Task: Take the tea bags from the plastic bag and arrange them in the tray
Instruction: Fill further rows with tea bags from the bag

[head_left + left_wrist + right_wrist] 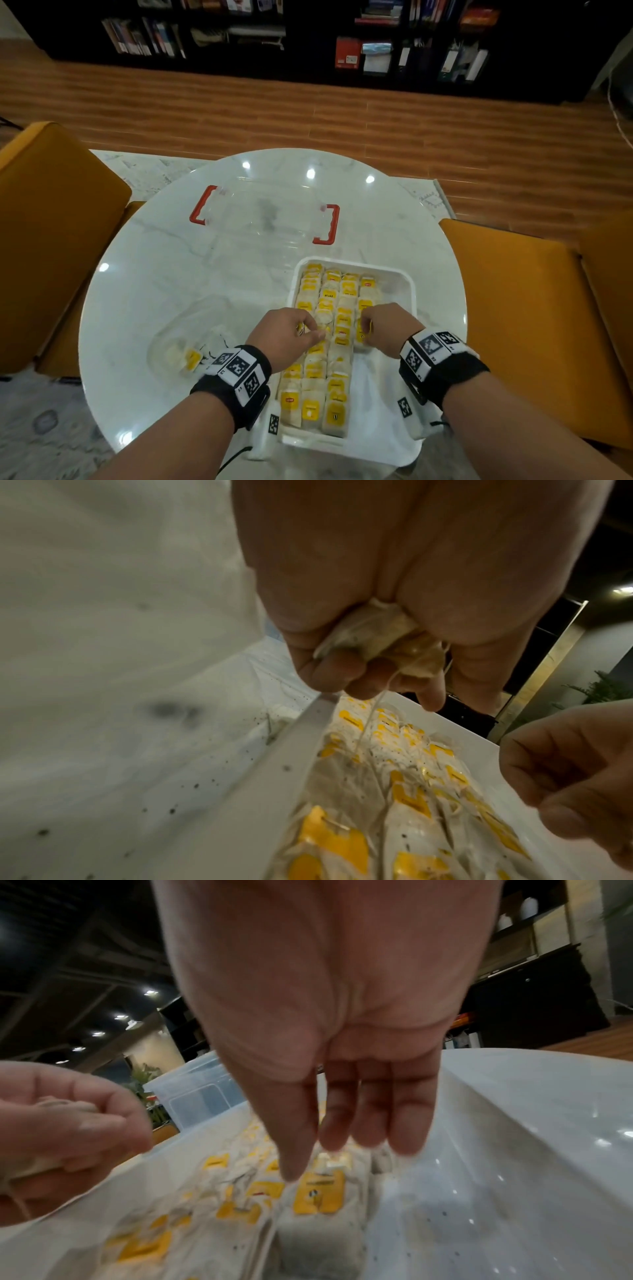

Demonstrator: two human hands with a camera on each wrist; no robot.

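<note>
White tray (407, 284): left hand (286, 337) clutches tea bag (383, 639); right hand (390, 329) fingers extended.

I see bare tray (400, 291) strip at right; tea bags (329, 308) fill rest; clear box (263, 212) blocks far side.

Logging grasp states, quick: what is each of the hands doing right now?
Left hand: closed around a crumpled tea bag, string dangling over the tray.
Right hand: open, straight fingers reaching down to a tray tea bag.
</note>
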